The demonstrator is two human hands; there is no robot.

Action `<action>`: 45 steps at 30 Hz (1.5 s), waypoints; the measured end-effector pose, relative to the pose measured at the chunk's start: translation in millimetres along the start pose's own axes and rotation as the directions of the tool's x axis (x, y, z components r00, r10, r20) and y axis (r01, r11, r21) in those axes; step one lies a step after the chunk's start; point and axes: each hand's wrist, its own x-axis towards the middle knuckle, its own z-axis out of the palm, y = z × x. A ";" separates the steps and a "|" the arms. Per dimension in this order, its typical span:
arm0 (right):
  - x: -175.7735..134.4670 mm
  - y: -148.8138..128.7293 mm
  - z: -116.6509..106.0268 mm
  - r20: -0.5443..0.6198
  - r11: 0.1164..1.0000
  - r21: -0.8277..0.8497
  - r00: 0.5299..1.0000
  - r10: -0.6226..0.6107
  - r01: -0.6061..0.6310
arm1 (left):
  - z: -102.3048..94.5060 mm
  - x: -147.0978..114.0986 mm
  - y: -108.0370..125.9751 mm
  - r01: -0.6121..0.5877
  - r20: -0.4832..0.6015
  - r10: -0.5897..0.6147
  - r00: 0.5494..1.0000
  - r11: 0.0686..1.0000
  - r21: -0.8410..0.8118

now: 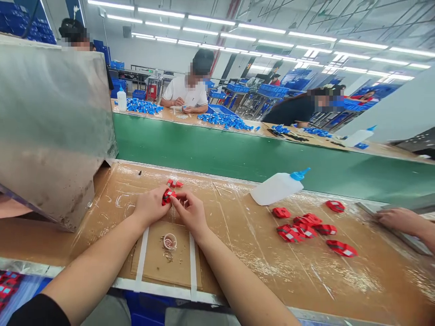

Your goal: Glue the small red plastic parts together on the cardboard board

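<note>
Both hands, left hand (151, 206) and right hand (190, 210), pinch 1 red part (167, 196) together above the taped bench (238, 253); a glue bottle (277, 187) lies nearby.

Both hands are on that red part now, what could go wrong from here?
The red part is pinched only at the fingertips of the left hand and right hand, so it could slip. The bottle lies on its side by the loose pile and might leak onto it.

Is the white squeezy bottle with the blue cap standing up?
No, the white bottle lies on its side on the brown table, with its blue cap pointing toward the green belt.
</note>
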 end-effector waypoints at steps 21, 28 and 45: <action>4.9 17.8 -6.7 0.056 0.947 0.302 0.993 0.100 -0.112 | -0.1 -1.8 -8.2 -0.167 -0.023 0.165 0.986 0.974 -0.154; 5.6 9.5 -17.3 0.091 0.979 0.202 0.996 0.015 -0.033 | -0.8 -3.4 -9.1 -0.209 -0.016 0.209 0.978 0.969 -0.131; 18.3 2.0 -23.9 0.448 0.776 0.575 0.893 -0.034 -0.259 | -1.5 6.4 -21.4 -0.435 -0.172 0.403 0.899 0.866 -0.246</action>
